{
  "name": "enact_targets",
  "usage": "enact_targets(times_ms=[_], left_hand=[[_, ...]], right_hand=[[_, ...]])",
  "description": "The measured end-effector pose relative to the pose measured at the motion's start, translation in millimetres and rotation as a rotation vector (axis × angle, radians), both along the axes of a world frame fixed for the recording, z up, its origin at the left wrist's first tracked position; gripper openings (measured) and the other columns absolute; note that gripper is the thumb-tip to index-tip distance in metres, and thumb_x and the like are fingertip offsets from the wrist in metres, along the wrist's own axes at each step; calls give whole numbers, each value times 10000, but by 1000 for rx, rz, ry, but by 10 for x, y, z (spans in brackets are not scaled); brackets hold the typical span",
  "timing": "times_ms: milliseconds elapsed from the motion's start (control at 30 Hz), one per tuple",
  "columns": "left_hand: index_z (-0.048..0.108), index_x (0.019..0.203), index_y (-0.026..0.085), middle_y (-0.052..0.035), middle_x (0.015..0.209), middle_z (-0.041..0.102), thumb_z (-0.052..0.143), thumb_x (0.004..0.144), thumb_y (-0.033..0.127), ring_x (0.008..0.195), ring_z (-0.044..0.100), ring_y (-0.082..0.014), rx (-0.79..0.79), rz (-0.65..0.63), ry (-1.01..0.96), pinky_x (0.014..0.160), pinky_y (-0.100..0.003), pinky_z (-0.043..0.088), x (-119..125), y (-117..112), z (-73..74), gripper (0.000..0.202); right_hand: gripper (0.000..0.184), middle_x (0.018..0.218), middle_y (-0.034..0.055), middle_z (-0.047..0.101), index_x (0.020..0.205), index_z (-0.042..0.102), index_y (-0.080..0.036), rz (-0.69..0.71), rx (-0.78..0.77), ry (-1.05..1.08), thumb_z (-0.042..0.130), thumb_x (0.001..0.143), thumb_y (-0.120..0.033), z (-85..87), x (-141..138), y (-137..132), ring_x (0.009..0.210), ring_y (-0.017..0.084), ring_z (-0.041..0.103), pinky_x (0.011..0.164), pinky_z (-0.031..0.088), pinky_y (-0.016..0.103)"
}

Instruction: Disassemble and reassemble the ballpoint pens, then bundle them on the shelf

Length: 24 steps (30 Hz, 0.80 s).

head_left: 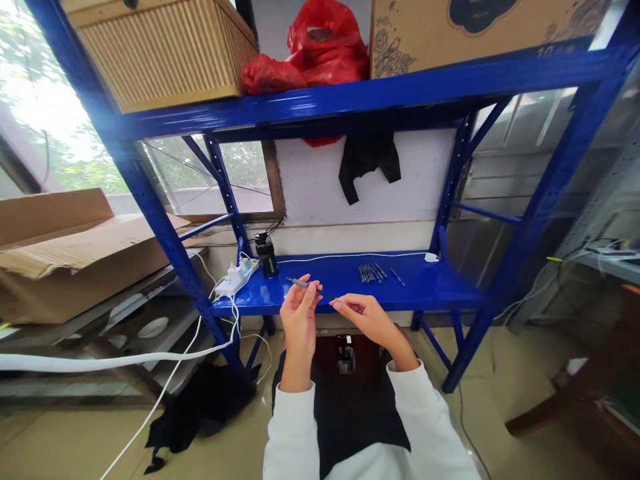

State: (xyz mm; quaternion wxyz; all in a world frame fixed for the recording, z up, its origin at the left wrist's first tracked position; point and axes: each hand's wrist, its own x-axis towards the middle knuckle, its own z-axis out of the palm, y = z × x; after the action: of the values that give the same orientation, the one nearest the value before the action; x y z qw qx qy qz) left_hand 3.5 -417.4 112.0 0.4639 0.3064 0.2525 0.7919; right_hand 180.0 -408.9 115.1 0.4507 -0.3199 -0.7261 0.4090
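My left hand (299,312) is raised over the front edge of the low blue shelf (430,287), its fingers pinched on a thin dark pen (300,284) that points up and left. My right hand (361,315) is close beside it, fingers curled and pinched at the pen's other end, which tapers to a thin tip. Both wrists come out of white sleeves. A small row of several more pens (371,272) lies on the shelf behind my right hand.
A dark bottle (266,255) and a white power strip (235,277) with cables sit at the shelf's left. Overhead, the upper shelf holds a woven basket (165,50), red bags (313,50) and a cardboard box (470,30). Flat cardboard (75,247) lies to the left.
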Motion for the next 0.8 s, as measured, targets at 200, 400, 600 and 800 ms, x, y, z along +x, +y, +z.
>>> enact_targets(times_ms=[200,400,600,800], left_hand=[[839,1236,186,-98,1092,859,1056,766,389,989,828,-210,10,24,55,841,-286,622,5,9,-17,556],[839,1240,184,-98,1099,860,1063,753,374,979,831,-205,5,70,30,845,-280,619,-31,23,-9,568],[844,1234,181,-106,1089,863,1055,776,376,984,830,-211,27,16,68,874,-293,628,20,-8,-20,541],[847,1219,182,-122,1121,864,1012,837,372,1050,829,-244,45,-62,222,1015,-371,629,107,-29,-51,457]], right_hand=[[477,943,48,791,1023,860,-197,-13,-1,-11,714,1046,-651,6,18,-6,831,210,640,745,493,319],[463,997,69,821,1088,881,-210,-33,-4,-11,715,1044,-640,-10,58,24,859,232,673,756,508,330],[464,897,42,772,1037,846,-203,-25,-11,-6,713,1043,-647,-18,42,26,778,200,625,717,472,322],[486,784,-18,647,945,648,-220,-103,-22,86,881,915,-645,-114,31,105,678,153,539,642,414,297]])
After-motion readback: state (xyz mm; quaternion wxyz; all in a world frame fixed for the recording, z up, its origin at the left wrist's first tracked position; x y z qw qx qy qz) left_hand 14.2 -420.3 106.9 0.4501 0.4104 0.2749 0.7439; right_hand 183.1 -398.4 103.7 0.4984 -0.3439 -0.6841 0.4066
